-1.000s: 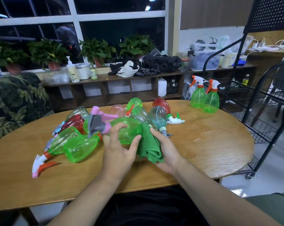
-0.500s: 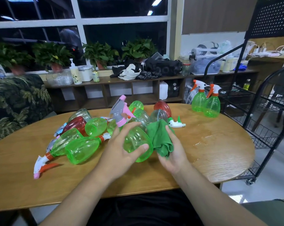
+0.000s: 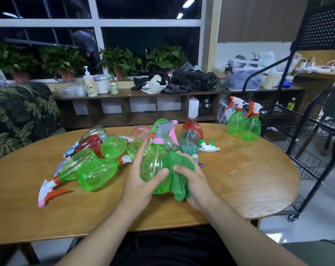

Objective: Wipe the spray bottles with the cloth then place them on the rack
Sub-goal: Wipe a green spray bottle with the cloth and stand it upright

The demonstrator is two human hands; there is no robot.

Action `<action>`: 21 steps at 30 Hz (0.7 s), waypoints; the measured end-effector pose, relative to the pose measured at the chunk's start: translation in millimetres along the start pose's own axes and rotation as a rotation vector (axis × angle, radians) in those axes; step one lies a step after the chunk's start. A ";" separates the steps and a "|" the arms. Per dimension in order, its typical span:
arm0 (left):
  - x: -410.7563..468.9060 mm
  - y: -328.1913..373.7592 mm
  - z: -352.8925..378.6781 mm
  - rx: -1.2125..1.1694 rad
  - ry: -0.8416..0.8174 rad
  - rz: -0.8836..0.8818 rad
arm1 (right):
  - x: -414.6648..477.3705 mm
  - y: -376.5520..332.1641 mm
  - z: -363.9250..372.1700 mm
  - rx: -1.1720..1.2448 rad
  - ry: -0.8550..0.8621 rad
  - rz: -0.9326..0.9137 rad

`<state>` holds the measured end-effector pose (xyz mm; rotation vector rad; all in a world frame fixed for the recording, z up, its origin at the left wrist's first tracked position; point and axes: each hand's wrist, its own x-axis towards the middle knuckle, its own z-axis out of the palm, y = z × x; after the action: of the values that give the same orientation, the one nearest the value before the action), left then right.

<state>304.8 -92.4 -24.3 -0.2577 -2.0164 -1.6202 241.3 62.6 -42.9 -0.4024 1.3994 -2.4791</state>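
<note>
Head view, and I've got both hands up front over the wooden table. My left hand is wrapped round a green spray bottle, thumb across the front, fingers reaching up its far side. The bottle stands nearly upright, its grey trigger head with a pink collar on top. I can't tell whether its base touches the tabletop.

My right hand is clamped on the green cloth, bunched and pressed against the bottle's right side.

Behind and to the left is the heap: a green bottle lying on its side, another beside it with a white and orange trigger pointing at me, a red one further back, and a clear bluish one just beyond the cloth. A loose white and green trigger head lies next to that.

A wet patch shines on the wood to the right. At the far right edge of the table two green bottles stand upright, touching each other. The black wire rack stands just beside the table there.
</note>
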 end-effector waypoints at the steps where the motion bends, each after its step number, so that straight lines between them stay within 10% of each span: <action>1: -2.5 -3.1 -3.3 -0.003 0.016 0.004 | -3.5 -1.1 3.1 -0.073 0.005 -0.050; 11: -9.8 -16.1 -16.7 -0.116 0.044 -0.047 | -13.0 -34.7 23.1 -0.479 0.306 -0.598; 21: -14.5 -13.6 -10.2 -0.122 -0.048 0.015 | 37.5 -44.4 35.8 -1.137 -0.086 -0.723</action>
<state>313.6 -103.0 -41.9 -0.3590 -1.9488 -1.7456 215.6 43.0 17.2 -1.3910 2.8849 -1.6834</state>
